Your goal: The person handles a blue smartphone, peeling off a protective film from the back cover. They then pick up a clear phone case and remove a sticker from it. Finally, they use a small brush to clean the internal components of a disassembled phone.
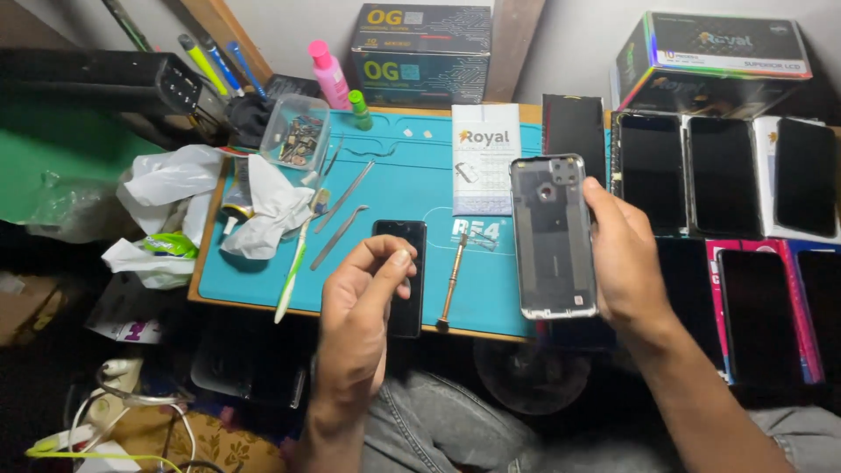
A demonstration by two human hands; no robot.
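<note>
My right hand (624, 258) grips a grey phone back cover (552, 236) by its right edge, holding it upright above the blue work mat (412, 188), inner side facing me. My left hand (359, 311) hovers over a black phone (405, 271) lying on the mat; thumb and forefinger are pinched together, and whether something tiny sits between them I cannot tell. A small screwdriver (453, 280) lies on the mat between the two hands.
Tweezers (340, 235), a thin pry tool (346, 194) and a green-white toothbrush (293, 271) lie on the mat's left. A clear box of small parts (296, 131), crumpled tissue (267, 210), bottles and cardboard boxes (420, 52) stand behind. Several black phone screens (727, 175) line the right.
</note>
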